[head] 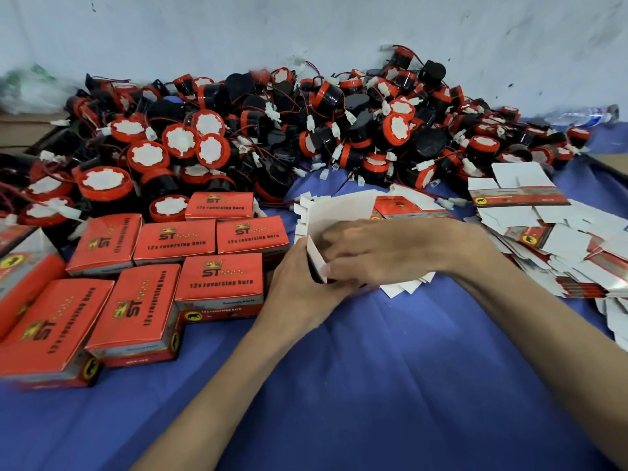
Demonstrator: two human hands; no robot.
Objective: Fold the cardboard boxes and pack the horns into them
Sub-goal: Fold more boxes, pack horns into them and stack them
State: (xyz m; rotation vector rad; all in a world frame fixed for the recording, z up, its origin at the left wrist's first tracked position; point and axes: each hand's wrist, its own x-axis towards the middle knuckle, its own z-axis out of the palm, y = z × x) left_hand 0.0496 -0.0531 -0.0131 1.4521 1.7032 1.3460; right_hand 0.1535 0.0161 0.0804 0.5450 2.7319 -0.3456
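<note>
Basically a one-person packing line, laid out left to right. Far left: finished boxes, red with "12v reversing horn" print, closed and butted together in rows on the blue cloth, probably parked out of the work zone. Behind them and across the back, the horns sit in a loose heap against the wall, near enough to reach. Centre: left hand grips the near side of a half-formed box, thumb curled on the white flap; right hand lies over the top, fingers curled down pressing a panel in. Likely bracing with one hand and folding with the other. No horn visible inside; cannot tell if it's loaded. Right: flat blanks fanned in a slumped stack just beside the right forearm, so the next one is a short grab.
</note>
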